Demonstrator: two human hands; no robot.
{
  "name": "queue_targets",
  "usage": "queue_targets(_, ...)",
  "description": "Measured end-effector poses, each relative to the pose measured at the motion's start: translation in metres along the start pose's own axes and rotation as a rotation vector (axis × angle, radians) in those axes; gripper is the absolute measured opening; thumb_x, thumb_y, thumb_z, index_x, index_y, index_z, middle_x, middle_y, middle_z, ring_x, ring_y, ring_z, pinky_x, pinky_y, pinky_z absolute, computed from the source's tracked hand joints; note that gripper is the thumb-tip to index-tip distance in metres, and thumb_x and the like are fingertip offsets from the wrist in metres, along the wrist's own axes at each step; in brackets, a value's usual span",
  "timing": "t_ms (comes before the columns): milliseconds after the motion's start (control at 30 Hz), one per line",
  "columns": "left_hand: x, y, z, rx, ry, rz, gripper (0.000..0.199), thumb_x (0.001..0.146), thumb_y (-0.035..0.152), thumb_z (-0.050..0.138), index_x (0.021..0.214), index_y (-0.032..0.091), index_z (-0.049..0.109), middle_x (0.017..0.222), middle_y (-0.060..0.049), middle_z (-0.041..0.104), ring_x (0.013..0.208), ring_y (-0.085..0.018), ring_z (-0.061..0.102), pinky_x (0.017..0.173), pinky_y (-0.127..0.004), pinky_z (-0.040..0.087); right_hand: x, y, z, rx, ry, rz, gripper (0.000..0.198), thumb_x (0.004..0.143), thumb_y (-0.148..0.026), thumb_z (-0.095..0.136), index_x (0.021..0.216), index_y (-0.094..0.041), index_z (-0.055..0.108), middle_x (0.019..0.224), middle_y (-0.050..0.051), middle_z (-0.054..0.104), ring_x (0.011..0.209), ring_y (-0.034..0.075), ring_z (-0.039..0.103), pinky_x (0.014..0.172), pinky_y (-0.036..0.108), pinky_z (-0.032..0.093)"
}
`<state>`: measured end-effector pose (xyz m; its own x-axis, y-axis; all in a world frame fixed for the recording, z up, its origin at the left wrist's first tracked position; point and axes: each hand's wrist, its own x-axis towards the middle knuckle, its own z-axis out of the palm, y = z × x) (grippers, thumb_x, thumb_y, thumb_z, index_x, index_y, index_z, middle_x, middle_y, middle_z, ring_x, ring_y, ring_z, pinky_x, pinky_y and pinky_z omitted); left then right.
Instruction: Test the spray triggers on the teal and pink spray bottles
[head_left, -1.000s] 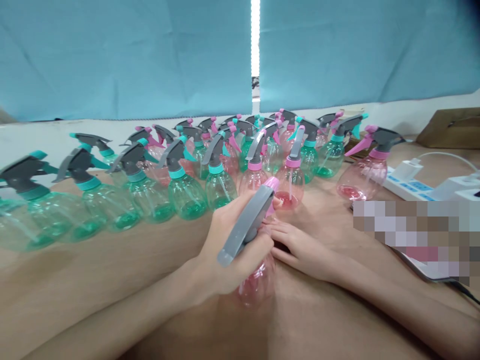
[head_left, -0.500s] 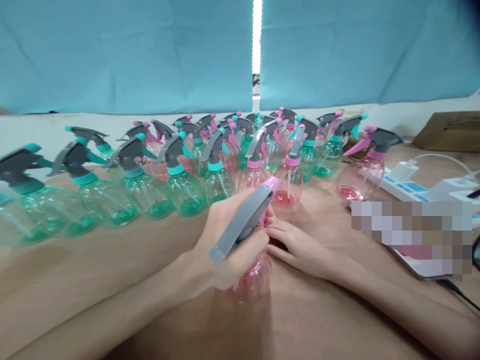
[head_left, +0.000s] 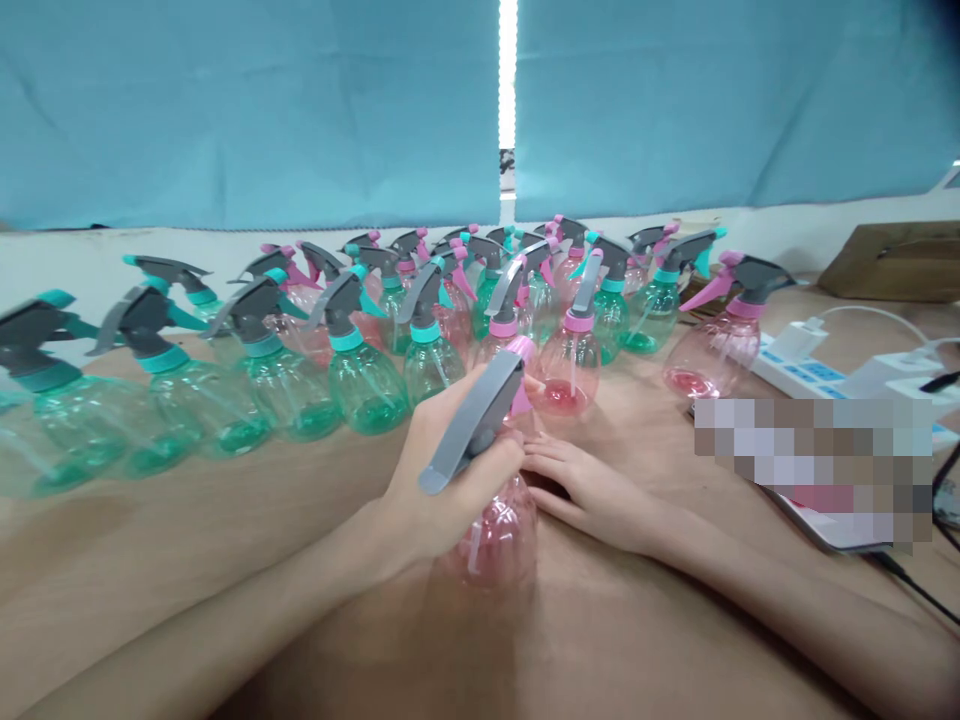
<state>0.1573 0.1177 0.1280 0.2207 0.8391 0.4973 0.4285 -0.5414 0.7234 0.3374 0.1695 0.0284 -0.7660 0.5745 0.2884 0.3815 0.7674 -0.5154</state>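
Note:
My left hand (head_left: 442, 465) is wrapped round the neck of a pink spray bottle (head_left: 499, 535), just below its grey and pink trigger head (head_left: 474, 420). The bottle is clear pink plastic, with a thin tube showing inside. My right hand (head_left: 592, 485) rests low on the table just right of this bottle, its fingers stretched towards it. Those fingertips are partly hidden behind the bottle and my left hand, so I cannot tell whether they touch it. Beyond my hands stands another pink spray bottle (head_left: 566, 370) with a little red liquid in it.
Several green spray bottles (head_left: 367, 390) stand in a row at the left, with more green and pink ones behind. A single pink bottle (head_left: 712, 350) is at the right, near a white power strip (head_left: 802, 370), a blurred-out device (head_left: 832, 525) and a brown pouch (head_left: 892, 260).
The held spray bottle's head has shifted a little left and up, with my left hand still round it. My right hand has hardly moved. The whole view has slid slightly.

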Motion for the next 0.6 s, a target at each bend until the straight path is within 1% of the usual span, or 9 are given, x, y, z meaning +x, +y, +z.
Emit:
queue_targets(100, -0.0012, -0.0012, 0.0013, 0.006, -0.033, 0.005, 0.01, 0.072, 0.013, 0.045, 0.074, 0.023, 0.045, 0.063, 0.005, 0.043, 0.055, -0.012, 0.045, 0.05, -0.027, 0.035, 0.0005, -0.0004, -0.0004, 0.007, -0.008, -0.003, 0.038, 0.094, -0.034, 0.05, 0.129, -0.021, 0.054, 0.13, 0.009, 0.059, 0.129, 0.023, 0.044, 0.108, 0.044, 0.036)
queue_targets(233, -0.0013, -0.0007, 0.002, 0.009, -0.021, 0.037, 0.012, 0.07, 0.012, 0.045, 0.068, 0.023, 0.04, 0.061, 0.005, 0.041, 0.053, -0.012, 0.044, 0.048, -0.026, 0.034, 0.0012, 0.0001, 0.0001, 0.009, -0.006, -0.016, 0.038, 0.094, -0.034, 0.05, 0.129, -0.02, 0.053, 0.131, 0.009, 0.058, 0.13, 0.023, 0.043, 0.108, 0.044, 0.035)
queue_targets(300, -0.0014, -0.0012, 0.0021, 0.009, -0.024, 0.021, 0.011, 0.071, 0.013, 0.046, 0.069, 0.023, 0.041, 0.062, 0.005, 0.042, 0.054, -0.011, 0.045, 0.049, -0.026, 0.036, 0.0013, 0.0003, 0.0004, 0.007, -0.001, -0.022, 0.038, 0.094, -0.034, 0.05, 0.129, -0.021, 0.053, 0.131, 0.008, 0.058, 0.13, 0.023, 0.043, 0.109, 0.045, 0.034)
queue_targets(433, -0.0027, -0.0029, 0.002, -0.002, -0.054, -0.024, 0.009, 0.074, 0.014, 0.045, 0.076, 0.022, 0.046, 0.067, 0.005, 0.049, 0.058, -0.012, 0.049, 0.054, -0.027, 0.039, 0.0013, -0.0005, 0.0, 0.01, -0.004, -0.008, 0.037, 0.094, -0.034, 0.05, 0.128, -0.021, 0.054, 0.131, 0.009, 0.058, 0.131, 0.024, 0.043, 0.109, 0.046, 0.034)
queue_targets(500, -0.0036, -0.0033, 0.0021, -0.004, -0.058, -0.033, 0.009, 0.074, 0.014, 0.045, 0.076, 0.022, 0.046, 0.068, 0.005, 0.049, 0.058, -0.012, 0.049, 0.053, -0.027, 0.038, 0.0012, -0.0009, -0.0005, 0.014, -0.008, -0.01, 0.037, 0.094, -0.033, 0.05, 0.128, -0.021, 0.054, 0.131, 0.009, 0.058, 0.131, 0.024, 0.043, 0.109, 0.046, 0.034)
queue_targets(600, -0.0044, -0.0035, 0.0027, 0.008, -0.039, -0.02, 0.009, 0.073, 0.013, 0.044, 0.073, 0.022, 0.043, 0.065, 0.005, 0.044, 0.056, -0.011, 0.044, 0.05, -0.026, 0.034, 0.0009, -0.0011, -0.0009, 0.018, 0.0, -0.011, 0.037, 0.094, -0.033, 0.05, 0.129, -0.021, 0.053, 0.131, 0.009, 0.058, 0.131, 0.024, 0.043, 0.109, 0.047, 0.034)
